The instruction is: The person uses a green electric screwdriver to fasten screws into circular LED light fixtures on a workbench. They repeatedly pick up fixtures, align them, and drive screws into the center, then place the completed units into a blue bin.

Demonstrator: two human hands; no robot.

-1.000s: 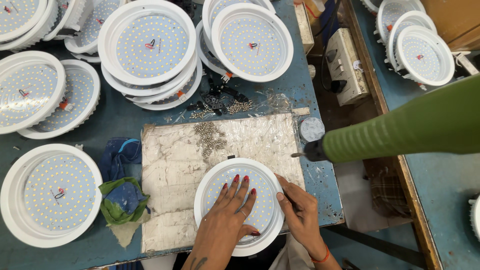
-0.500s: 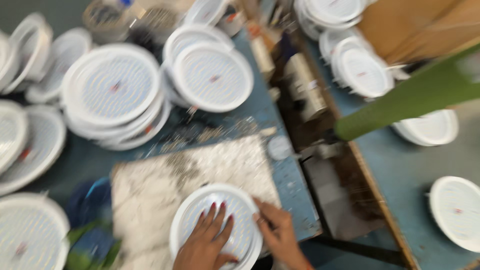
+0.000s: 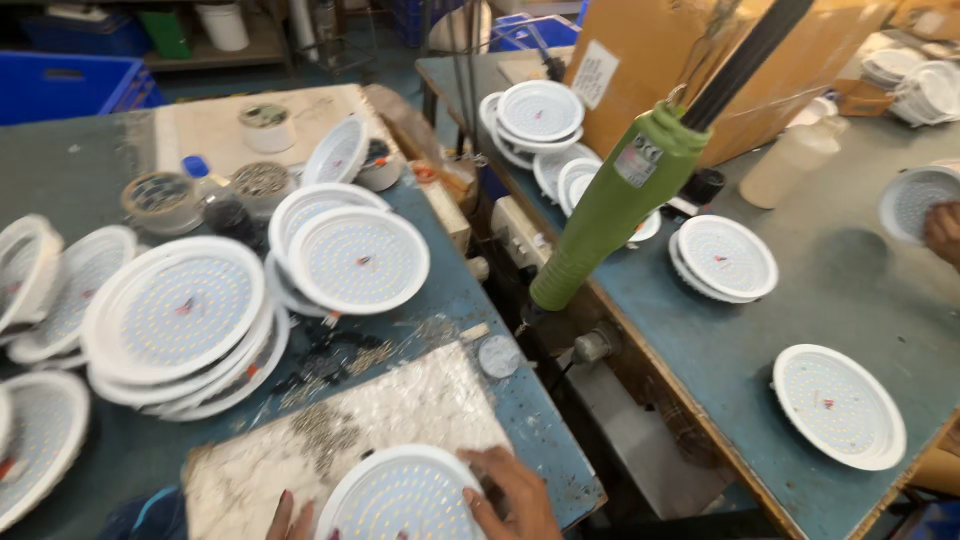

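Blue-topped workbenches (image 3: 470,290) fill the room. Far right stands a brown cardboard box (image 3: 680,60) bearing a white rectangular label (image 3: 596,73); a green hanging power screwdriver (image 3: 610,210) dangles before it. Near, my right hand (image 3: 510,490) grips the round white LED panel light (image 3: 400,495) on a worn white board (image 3: 400,400); my left hand (image 3: 285,520), fingers spread, touches its rim.

Right hand (image 3: 510,492) grips the rim of a round white LED panel (image 3: 400,498) at 6 o'clock; left hand (image 3: 290,520) barely in view at its edge. Panel sits on a scuffed white board (image 3: 400,400). Stacked panels (image 3: 180,320) at 9. Green hanging driver (image 3: 612,205) ctr, toward 1. Single panel (image 3: 838,405) at 4, on the adjacent blue table (image 3: 850,290).
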